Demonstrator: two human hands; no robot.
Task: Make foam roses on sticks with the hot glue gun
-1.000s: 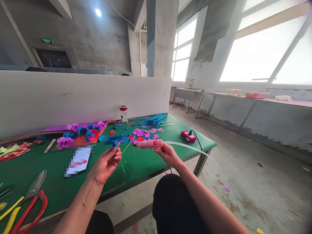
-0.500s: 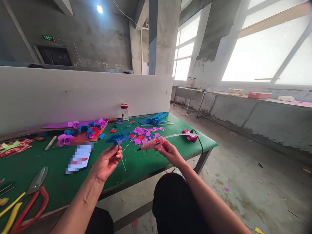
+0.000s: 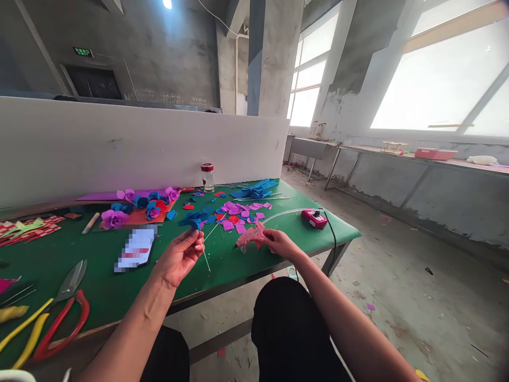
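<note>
Between the thumb and fingers of my left hand (image 3: 183,258) is the thin white stem of a blue paper flower (image 3: 194,219), its petals facing up above the fingertips. To the right, my right hand (image 3: 280,243) is closed on the rear of a pink glue gun (image 3: 249,236). The gun's dark nozzle points left and down, low over the table, apart from the flower. A clear glue stick (image 3: 288,212) curves out behind it. Beyond both hands, purple, red and blue paper petals (image 3: 233,212) lie scattered on the green table (image 3: 222,270).
Finished paper flowers (image 3: 115,218) and a phone (image 3: 136,248) lie to the left. Scissors with red handles (image 3: 71,302) and a yellow-handled tool (image 3: 29,334) are nearer. A lidded jar (image 3: 207,178) stands by the white partition (image 3: 159,140). A pink box with a black cord (image 3: 314,218) sits right.
The glue gun has come down toward the table and tilted, its nozzle lower. My left hand still holds the blue flower. The whole view has shifted slightly.
</note>
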